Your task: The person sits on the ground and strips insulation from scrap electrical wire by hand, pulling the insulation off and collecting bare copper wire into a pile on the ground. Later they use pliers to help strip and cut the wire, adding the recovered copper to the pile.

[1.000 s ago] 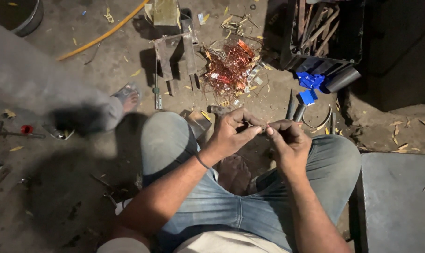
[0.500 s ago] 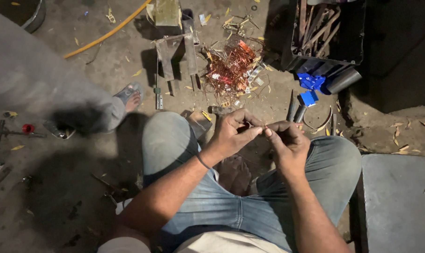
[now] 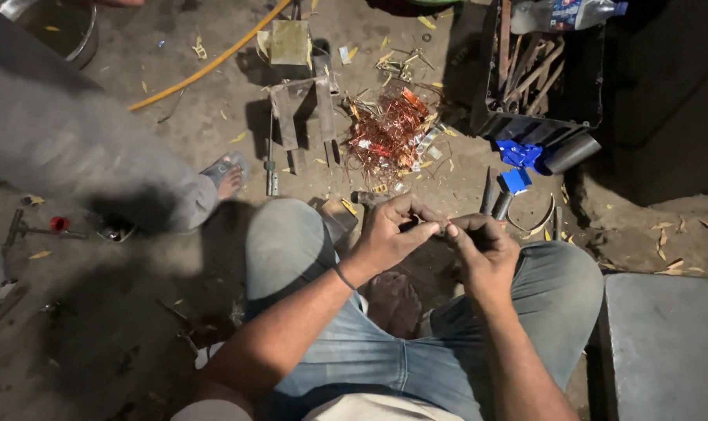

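Little has shifted since a second ago; both hands stay together above the knees, the view only slightly nearer. Left hand [image 3: 389, 234] and right hand [image 3: 479, 245] are curled nearly closed, fingertips pinching a small dark piece [image 3: 441, 231] between them; what it is I cannot tell. Judging by the grip, it is light, thin and stiff, best held at its ends; a springy tangle of copper wire [image 3: 389, 132] lies on the gritty floor [image 3: 174, 148] beyond, near a dark toolbox [image 3: 584, 109].
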### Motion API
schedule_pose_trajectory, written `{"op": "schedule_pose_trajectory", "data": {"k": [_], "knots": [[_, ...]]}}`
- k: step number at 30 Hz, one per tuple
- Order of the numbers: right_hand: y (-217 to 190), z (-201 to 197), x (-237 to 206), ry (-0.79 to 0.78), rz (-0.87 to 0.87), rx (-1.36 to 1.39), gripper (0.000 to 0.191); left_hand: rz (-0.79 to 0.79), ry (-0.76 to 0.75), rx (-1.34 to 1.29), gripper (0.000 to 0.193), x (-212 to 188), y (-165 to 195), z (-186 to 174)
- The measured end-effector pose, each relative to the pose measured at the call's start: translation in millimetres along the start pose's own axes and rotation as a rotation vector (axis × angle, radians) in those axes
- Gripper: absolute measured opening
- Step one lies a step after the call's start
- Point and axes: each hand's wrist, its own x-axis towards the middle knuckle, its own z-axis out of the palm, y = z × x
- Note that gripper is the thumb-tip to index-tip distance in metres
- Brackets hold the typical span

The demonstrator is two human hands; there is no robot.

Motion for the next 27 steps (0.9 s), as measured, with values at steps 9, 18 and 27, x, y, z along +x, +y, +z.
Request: {"op": "schedule_pose_trajectory", "data": {"k": [9, 18, 27], "knots": [[3.8, -1.4, 2.8, -0.015, -0.059, -0.008, 0.007, -0.013, 0.000, -0.002, 0.011, 0.8, 0.2, -1.8], [0.3, 1.2, 2.1, -0.020, -0.089, -0.037, 0.007, 0.008, -0.002, 0.032, 0.011, 1.3, 1.2, -2.9], [-2.6, -0.7, 1.3, -0.004, -0.056, -0.003, 0.008, -0.002, -0.007, 0.005, 0.010, 2.0, 0.8, 0.5]]}}
